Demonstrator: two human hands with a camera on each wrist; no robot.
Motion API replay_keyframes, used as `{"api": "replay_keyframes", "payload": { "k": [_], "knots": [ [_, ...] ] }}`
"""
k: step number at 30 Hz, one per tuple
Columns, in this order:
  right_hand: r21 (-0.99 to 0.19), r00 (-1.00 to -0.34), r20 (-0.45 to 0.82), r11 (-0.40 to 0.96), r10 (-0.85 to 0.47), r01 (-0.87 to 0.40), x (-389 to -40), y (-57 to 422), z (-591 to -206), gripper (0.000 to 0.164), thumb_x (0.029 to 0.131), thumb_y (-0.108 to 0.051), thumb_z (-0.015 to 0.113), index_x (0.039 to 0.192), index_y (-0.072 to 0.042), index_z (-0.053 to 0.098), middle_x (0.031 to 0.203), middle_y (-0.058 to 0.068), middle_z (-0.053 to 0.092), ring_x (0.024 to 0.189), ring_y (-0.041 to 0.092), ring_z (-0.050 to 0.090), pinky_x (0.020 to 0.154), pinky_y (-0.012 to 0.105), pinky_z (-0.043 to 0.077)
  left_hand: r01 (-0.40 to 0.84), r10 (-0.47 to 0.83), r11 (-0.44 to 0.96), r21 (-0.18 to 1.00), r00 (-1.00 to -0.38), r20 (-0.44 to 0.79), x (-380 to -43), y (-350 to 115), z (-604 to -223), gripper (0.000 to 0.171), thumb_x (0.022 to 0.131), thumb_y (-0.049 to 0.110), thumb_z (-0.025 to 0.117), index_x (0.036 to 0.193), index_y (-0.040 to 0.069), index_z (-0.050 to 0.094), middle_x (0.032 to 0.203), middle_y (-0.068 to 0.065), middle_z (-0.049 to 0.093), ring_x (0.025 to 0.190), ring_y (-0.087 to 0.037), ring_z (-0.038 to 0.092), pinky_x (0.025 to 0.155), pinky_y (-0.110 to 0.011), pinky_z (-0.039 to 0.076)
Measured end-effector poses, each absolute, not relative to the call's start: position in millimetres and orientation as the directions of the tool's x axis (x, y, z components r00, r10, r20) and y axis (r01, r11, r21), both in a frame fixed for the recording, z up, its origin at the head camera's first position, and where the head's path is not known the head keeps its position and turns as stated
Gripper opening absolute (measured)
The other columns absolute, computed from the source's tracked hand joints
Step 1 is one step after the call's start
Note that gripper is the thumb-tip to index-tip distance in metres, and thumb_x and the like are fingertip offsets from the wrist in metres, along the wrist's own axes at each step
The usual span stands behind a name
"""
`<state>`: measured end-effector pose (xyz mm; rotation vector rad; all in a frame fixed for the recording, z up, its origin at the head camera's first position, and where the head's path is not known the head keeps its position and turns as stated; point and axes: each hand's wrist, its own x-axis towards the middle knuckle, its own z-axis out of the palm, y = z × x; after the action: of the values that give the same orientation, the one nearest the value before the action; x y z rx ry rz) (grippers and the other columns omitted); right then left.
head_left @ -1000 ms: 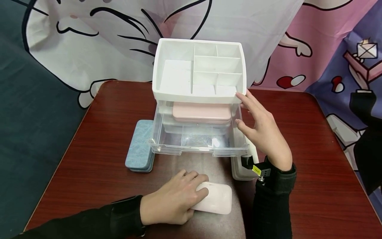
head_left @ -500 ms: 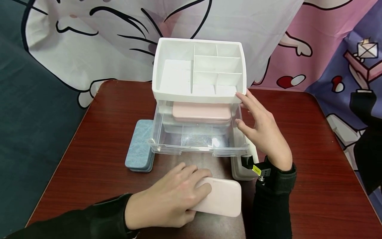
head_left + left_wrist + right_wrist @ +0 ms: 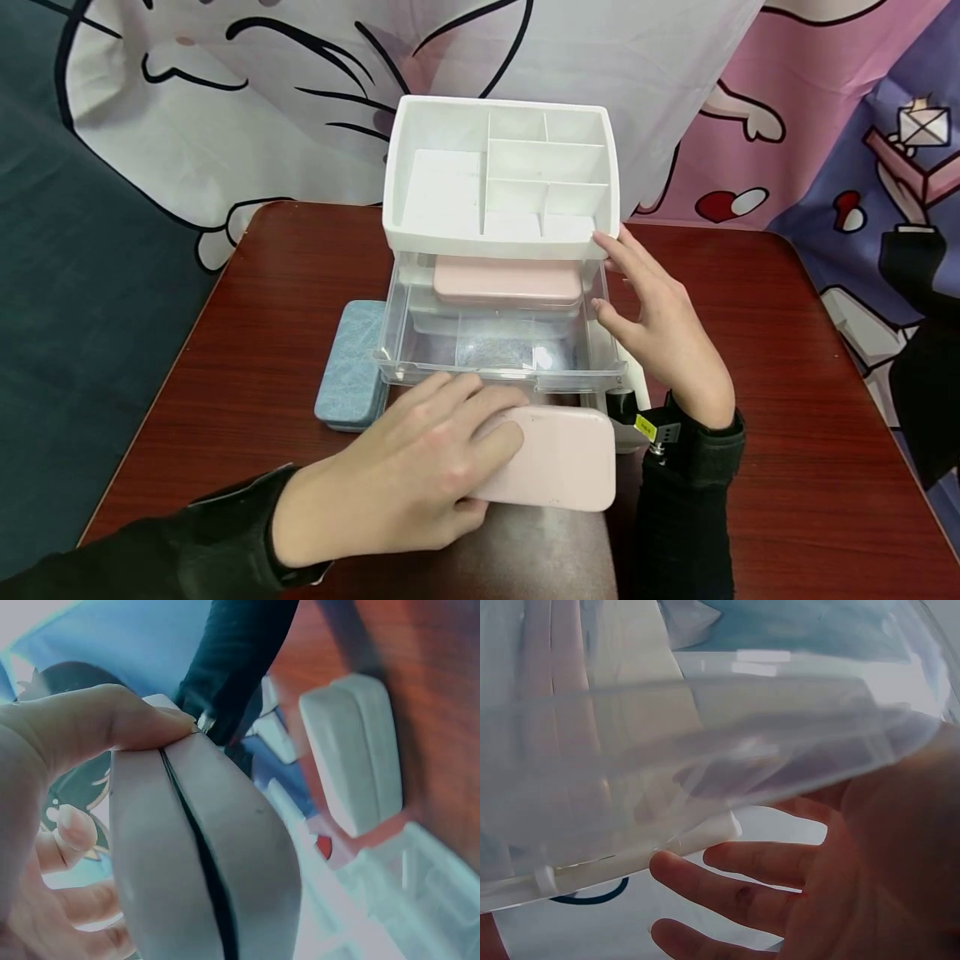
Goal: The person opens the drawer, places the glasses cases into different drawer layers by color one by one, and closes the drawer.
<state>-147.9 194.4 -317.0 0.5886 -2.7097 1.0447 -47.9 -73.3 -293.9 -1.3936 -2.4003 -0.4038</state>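
My left hand (image 3: 405, 475) grips a pale pink glasses case (image 3: 562, 458) by its left end, just in front of the open drawer. In the left wrist view, the thumb presses on the case (image 3: 247, 847), and a dark seam runs along its side. A clear drawer (image 3: 573, 382) is pulled out of a white organizer (image 3: 498, 244). Toward the back of that drawer lies another pink case (image 3: 510, 283). With fingers extended, my right hand (image 3: 667, 333) rests at the organizer's right front corner; its fingers (image 3: 735, 896) show beneath clear plastic in the right wrist view.
A blue case (image 3: 348, 362) lies on the table (image 3: 810, 417) left of the drawer. Partly hidden under the drawer's right side is a light grey case (image 3: 626, 442). The organizer's top has several compartments. A printed curtain (image 3: 300, 158) hangs behind the table.
My left hand has lifted the pink glasses case and carried it up and forward toward the drawer. My right hand has stayed in place at the organizer.
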Motion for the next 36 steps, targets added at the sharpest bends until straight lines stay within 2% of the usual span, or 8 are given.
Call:
{"api": "replay_keyframes", "payload": {
  "k": [8,12,18,23,30,36],
  "knots": [
    [-0.606,-0.907,0.298,0.676,-0.297,-0.420,-148.2,194.7,-317.1,0.071,0.087,0.000,0.063,0.148,-0.025,0.039,0.160,0.003,0.026,0.122,0.030,0.055,0.104,0.053,0.041,0.862,0.749,0.504,0.044,-0.462,0.474,-55.3,-78.9,-279.8,0.037,0.059,0.018,0.077,0.088,0.011,0.055,0.112,-0.004,0.064,0.084,-0.019,0.056,0.068,-0.030,0.044],
    [-0.605,-0.906,0.299,0.674,-0.299,-0.423,-147.5,194.4,-316.6,0.071,0.087,0.000,0.063,0.148,-0.025,0.039,0.160,0.003,0.027,0.122,0.029,0.056,0.104,0.052,0.042,0.854,0.751,0.519,0.034,-0.475,0.460,-58.1,-80.8,-276.1,0.035,0.061,0.016,0.075,0.089,0.011,0.055,0.111,-0.004,0.064,0.084,-0.019,0.055,0.069,-0.032,0.045],
    [-0.609,-0.902,0.309,0.666,-0.302,-0.432,-146.7,194.4,-315.9,0.071,0.086,0.002,0.063,0.148,-0.024,0.040,0.159,0.005,0.027,0.121,0.029,0.056,0.104,0.053,0.041,0.841,0.755,0.538,0.055,-0.509,0.414,-64.3,-83.2,-272.5,0.041,0.059,0.018,0.079,0.093,0.011,0.056,0.111,-0.004,0.062,0.088,-0.020,0.054,0.071,-0.033,0.044],
    [-0.605,-0.896,0.320,0.661,-0.307,-0.443,-146.7,194.7,-316.0,0.071,0.086,0.003,0.063,0.148,-0.023,0.040,0.159,0.007,0.027,0.121,0.029,0.056,0.102,0.052,0.042,0.836,0.743,0.545,0.064,-0.517,0.425,-69.9,-83.1,-270.6,0.039,0.060,0.017,0.077,0.092,0.012,0.057,0.109,-0.004,0.061,0.092,-0.020,0.055,0.072,-0.033,0.044],
    [-0.602,-0.896,0.320,0.663,-0.310,-0.444,-147.1,194.6,-316.2,0.071,0.086,0.003,0.063,0.148,-0.023,0.040,0.159,0.006,0.027,0.119,0.029,0.057,0.102,0.052,0.043,0.829,0.737,0.557,0.048,-0.520,0.433,-78.0,-83.6,-265.7,0.032,0.065,0.014,0.071,0.092,0.011,0.057,0.119,-0.006,0.061,0.098,-0.022,0.056,0.075,-0.035,0.048],
    [-0.605,-0.899,0.312,0.665,-0.308,-0.438,-146.9,194.3,-315.8,0.071,0.086,0.003,0.063,0.148,-0.023,0.040,0.159,0.007,0.027,0.119,0.028,0.056,0.102,0.053,0.043,0.820,0.749,0.573,0.016,-0.531,0.397,-84.9,-85.0,-262.5,0.039,0.067,0.016,0.074,0.101,0.011,0.057,0.123,-0.007,0.060,0.108,-0.023,0.058,0.077,-0.036,0.049]
  ]
}}
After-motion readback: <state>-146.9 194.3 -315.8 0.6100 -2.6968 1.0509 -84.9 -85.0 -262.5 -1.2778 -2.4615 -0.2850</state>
